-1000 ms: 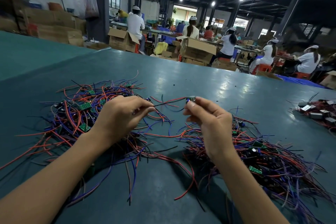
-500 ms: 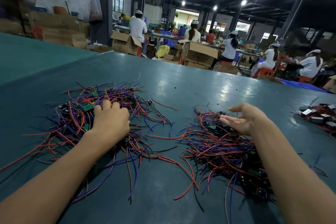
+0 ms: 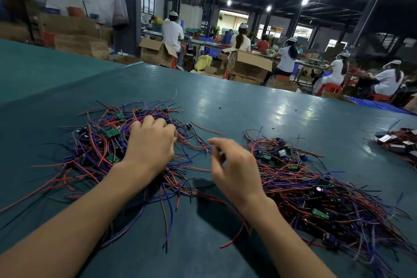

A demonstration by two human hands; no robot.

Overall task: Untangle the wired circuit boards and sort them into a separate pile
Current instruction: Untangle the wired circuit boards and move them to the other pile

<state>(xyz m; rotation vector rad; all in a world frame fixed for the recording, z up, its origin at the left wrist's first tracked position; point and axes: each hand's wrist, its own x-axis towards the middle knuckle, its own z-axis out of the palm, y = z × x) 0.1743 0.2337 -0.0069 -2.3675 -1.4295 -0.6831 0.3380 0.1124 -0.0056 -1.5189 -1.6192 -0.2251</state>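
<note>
A wide teal bench (image 3: pixel 248 106) carries everything. On its left part lies a loose, spread tangle (image 3: pixel 90 153) of red, blue, purple and black wires with small green circuit boards (image 3: pixel 112 133) caught in it; single wires trail out from it toward the near edge and to the left.

The left hand (image 3: pixel 151 144) rests palm down on the middle of this tangle. Its fingers bend down into the wires and the tips are hidden, so I cannot tell whether it has closed on anything.

Just right of it, over the strip of bench between the two heaps, the right hand (image 3: pixel 234 169) hangs above the surface with its fingers loosely curled and nothing visible in them. The forefinger and thumb reach toward the blue wire ends at the tangle's right edge. The two hands are close but apart.

Right of that hand lies a second heap (image 3: pixel 316 187) of the same wired boards. It is denser and runs from mid-bench down to the near right corner.

At the far right edge, well apart from both heaps, sits a smaller cluster (image 3: pixel 397 142) of red wires with pale block-shaped parts.

Beyond the bench stand open cardboard boxes (image 3: pixel 248 65), and people (image 3: pixel 172 34) in white tops sit at other long tables under ceiling lamps.
</note>
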